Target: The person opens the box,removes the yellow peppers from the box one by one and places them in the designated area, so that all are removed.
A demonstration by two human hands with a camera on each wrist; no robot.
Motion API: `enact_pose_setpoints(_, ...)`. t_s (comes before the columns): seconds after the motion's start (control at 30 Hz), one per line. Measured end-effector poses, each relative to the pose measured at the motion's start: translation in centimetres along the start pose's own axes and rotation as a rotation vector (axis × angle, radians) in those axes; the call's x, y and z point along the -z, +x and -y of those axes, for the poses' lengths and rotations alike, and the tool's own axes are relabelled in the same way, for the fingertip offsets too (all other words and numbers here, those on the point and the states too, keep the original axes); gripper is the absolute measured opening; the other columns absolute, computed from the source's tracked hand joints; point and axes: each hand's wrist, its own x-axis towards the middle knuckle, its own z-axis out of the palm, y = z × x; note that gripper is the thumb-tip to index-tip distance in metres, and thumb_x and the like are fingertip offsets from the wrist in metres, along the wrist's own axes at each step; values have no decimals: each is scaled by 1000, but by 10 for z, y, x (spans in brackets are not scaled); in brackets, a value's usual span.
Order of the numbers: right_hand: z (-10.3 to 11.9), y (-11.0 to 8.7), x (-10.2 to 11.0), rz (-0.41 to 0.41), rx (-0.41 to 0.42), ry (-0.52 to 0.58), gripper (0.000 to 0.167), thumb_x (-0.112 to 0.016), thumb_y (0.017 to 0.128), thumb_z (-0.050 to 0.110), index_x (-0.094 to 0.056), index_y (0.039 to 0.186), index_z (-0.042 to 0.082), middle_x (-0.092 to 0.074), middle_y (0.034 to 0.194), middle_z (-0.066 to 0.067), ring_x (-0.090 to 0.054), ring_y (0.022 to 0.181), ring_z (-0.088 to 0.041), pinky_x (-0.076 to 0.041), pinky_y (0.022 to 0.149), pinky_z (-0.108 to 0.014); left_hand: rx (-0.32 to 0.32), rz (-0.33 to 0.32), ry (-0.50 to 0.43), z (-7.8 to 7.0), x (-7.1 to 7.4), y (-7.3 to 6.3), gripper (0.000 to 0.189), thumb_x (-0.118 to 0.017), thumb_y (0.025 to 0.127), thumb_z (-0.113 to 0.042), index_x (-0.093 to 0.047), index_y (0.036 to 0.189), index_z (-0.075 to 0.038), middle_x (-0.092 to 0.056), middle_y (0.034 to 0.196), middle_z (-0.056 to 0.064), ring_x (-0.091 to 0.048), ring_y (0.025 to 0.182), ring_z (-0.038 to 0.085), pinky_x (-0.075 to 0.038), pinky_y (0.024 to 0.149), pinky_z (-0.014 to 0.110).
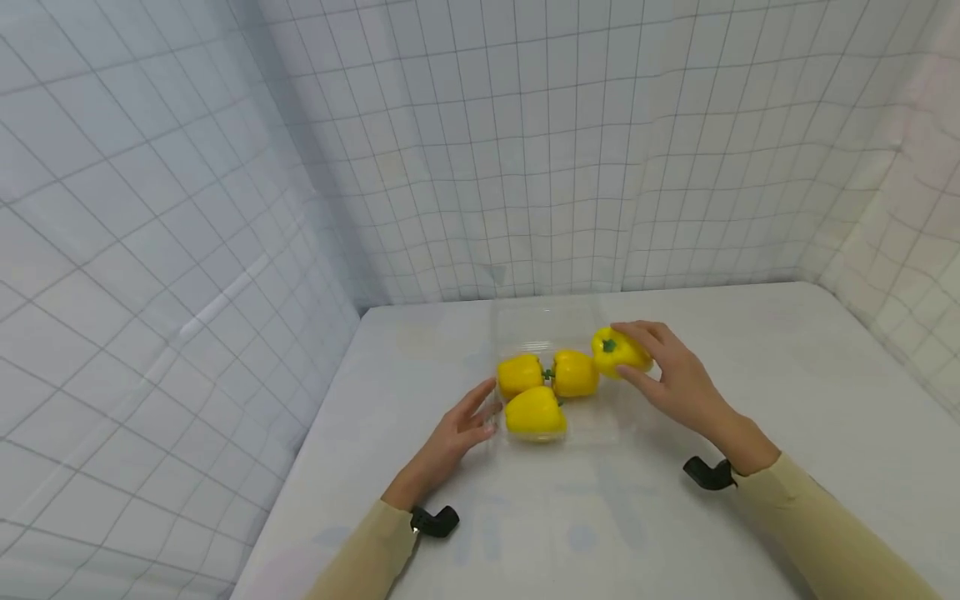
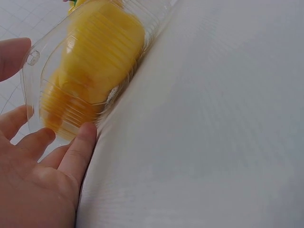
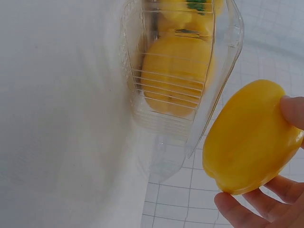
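1. Head view: the right hand (image 1: 675, 379) pinches a yellow pepper (image 1: 621, 353) between its thumb and fingers, its green stem showing.
2. That held pepper is off the table (image 1: 420, 358), just beside the right side of a clear container (image 1: 592, 429); the right wrist view shows a narrow gap between it and the rim.
3. The left hand (image 1: 446, 437) is spread, its fingers loosely extended at the container's left wall; it grips nothing, and in the left wrist view fingertips meet the clear plastic.
4. Three more yellow peppers lie inside: the rear left one (image 1: 519, 376) and the rear right one (image 1: 575, 373) with stems facing each other, and the front one (image 1: 536, 412) on the left.
5. Behind them, the clear lid (image 1: 543, 321) is folded back.
6. Gridded white cloth (image 1: 510, 150) hangs around the table.
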Motion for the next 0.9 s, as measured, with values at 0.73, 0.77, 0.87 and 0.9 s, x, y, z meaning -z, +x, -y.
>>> enact_pose_setpoints(0.73,-12,2,6,-51,-122,72,58,-79,89,18,-53,141,26,-45,142,-8,-53,121,-32,-57,81,-57,-31,24,-63,2,2,-1,68,-54,104,-13,-22,161,-29,-17,166,-12,-32,147,17,-27,117,50)
enact_pose_setpoints(0.77,-14,2,7,-55,-128,70,60,-81,88,17,-53,140,26,-45,141,-8,-53,121,-32,-57,81,-57,-30,26,-63,2,2,-1,68,-54,104,-14,-22,162,-29,-17,166,-12,-32,147,16,-27,118,50)
enact_pose_setpoints(0.87,-20,1,7,-61,-142,61,64,-83,85,15,-53,140,24,-46,139,-10,-53,120,-34,-57,80,-57,-35,30,-66,1,2,-1,68,-54,104,-14,-21,162,-28,-17,166,-10,-31,147,17,-26,118,50)
enact_pose_setpoints(0.9,-22,1,7,-62,-150,59,64,-84,85,15,-53,140,23,-46,138,-11,-53,120,-35,-57,80,-57,-38,32,-68,1,2,0,68,-54,104,-13,-21,162,-27,-16,166,-9,-30,148,18,-26,118,50)
